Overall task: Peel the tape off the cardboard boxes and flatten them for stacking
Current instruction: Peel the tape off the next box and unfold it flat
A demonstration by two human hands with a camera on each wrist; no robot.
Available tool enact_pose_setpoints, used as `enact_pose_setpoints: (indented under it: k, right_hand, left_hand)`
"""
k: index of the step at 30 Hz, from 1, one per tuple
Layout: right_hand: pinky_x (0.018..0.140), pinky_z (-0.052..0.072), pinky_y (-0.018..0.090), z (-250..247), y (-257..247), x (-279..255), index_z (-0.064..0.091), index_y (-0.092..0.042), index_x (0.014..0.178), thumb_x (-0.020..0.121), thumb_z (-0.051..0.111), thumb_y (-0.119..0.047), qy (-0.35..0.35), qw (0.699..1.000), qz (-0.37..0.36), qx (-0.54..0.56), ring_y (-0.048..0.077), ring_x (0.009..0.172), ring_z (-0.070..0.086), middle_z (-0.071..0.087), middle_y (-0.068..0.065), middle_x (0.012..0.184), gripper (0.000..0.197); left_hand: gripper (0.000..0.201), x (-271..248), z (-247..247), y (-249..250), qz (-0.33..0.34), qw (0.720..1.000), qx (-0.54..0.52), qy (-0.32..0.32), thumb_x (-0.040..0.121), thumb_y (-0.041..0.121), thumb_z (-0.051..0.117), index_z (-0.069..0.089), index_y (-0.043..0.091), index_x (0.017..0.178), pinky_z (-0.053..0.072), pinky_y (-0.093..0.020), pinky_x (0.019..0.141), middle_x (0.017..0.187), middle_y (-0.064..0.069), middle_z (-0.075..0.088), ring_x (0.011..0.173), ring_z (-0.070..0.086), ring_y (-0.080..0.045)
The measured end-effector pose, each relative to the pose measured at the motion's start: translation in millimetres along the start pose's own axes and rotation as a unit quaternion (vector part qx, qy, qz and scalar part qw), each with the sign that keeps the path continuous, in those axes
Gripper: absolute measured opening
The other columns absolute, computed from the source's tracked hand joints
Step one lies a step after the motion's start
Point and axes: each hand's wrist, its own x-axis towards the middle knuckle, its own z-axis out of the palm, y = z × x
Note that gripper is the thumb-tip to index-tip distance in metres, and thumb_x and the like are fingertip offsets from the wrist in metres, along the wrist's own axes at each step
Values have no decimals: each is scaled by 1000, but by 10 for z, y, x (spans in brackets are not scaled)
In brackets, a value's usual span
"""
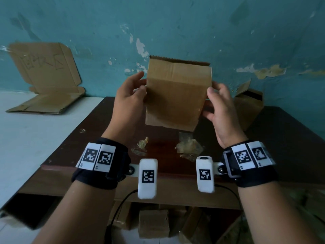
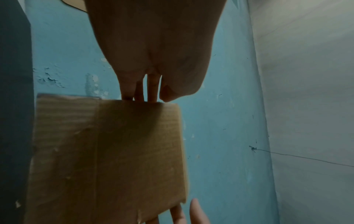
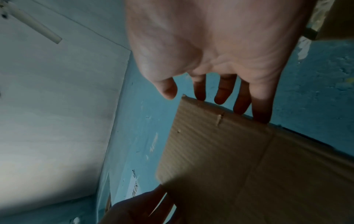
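Note:
A brown cardboard box (image 1: 175,95) hangs upright in the air over the dark wooden table (image 1: 281,138), its top flaps standing up. My left hand (image 1: 143,83) pinches the box's left edge, thumb on the near face and fingers behind; the left wrist view shows the same hold, my left hand (image 2: 151,99) on the box (image 2: 107,159). My right hand (image 1: 213,88) is at the right edge with fingers spread and straight. In the right wrist view my right hand (image 3: 191,97) touches the box (image 3: 249,159) from behind, thumb just off its corner.
Crumpled tape scraps (image 1: 189,148) lie on the table below the box. Another open box (image 1: 246,110) stands at the back right. Flattened cardboard (image 1: 45,67) leans against the teal wall on a white surface at the left. More boxes (image 1: 153,222) sit under the table.

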Motion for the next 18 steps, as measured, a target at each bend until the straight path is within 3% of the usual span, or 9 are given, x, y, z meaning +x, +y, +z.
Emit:
enact_pose_setpoints:
  k: [4,6,8,11,14,16,17,18]
  right_hand:
    - [102,51,57,-13,-46,-31,53,-22,103,106,41,-40,26,999,-6,32,19,107,65,66,-2,109,21]
    - [100,52,54,-33,-51,-27,54,-22,96,109,36,-37,50,998,7,44,19,103,66,66,-1,105,26]
    - [92,54,54,-46,-36,-1,57,-22,90,104,44,-37,67,997,12,36,23,99,66,67,2,101,24]
    - [90,56,50,-57,3,20,65,-22,100,90,57,-39,71,996,36,32,20,102,68,71,-1,104,21]
    - [85,58,41,-73,20,43,66,-14,121,91,58,-32,65,995,49,63,22,110,69,72,7,117,36]
    - [87,56,40,-84,3,46,64,-11,128,98,57,-23,58,995,50,71,20,110,69,71,7,119,33]
    - [92,55,41,-88,2,49,66,-14,126,97,59,-23,53,995,50,69,19,110,69,72,5,117,31]
    - [98,53,42,-86,2,49,68,-19,122,94,64,-27,46,996,49,62,19,111,69,73,3,117,30]
  left_hand:
    - [32,-18,15,36,-10,1000,-21,16,109,23,42,67,17,128,54,-33,83,110,1,73,107,68,-18]
    - [35,-42,34,70,-13,1000,-12,16,111,26,38,71,17,120,57,-33,78,95,8,75,95,70,-10]
    - [35,-70,47,102,-11,1000,-14,13,111,27,40,72,15,107,58,-37,77,83,11,75,83,69,-5]
    - [29,-70,36,114,-18,1000,-11,6,107,31,52,63,9,92,59,-41,78,83,2,71,81,68,-13]
    - [24,-49,-10,98,-43,998,-28,-23,104,25,59,58,12,84,54,-26,64,80,1,69,74,66,-10]
    - [10,-42,-35,108,-61,995,-66,-50,102,13,59,66,13,95,53,-24,68,89,1,73,82,69,-11]
    - [13,-31,-47,108,-70,993,-77,-59,97,6,60,68,11,107,53,-23,72,97,0,75,87,71,-11]
    - [30,-19,-50,99,-78,992,-79,-64,90,2,61,67,7,119,54,-23,76,107,-1,75,95,72,-11]
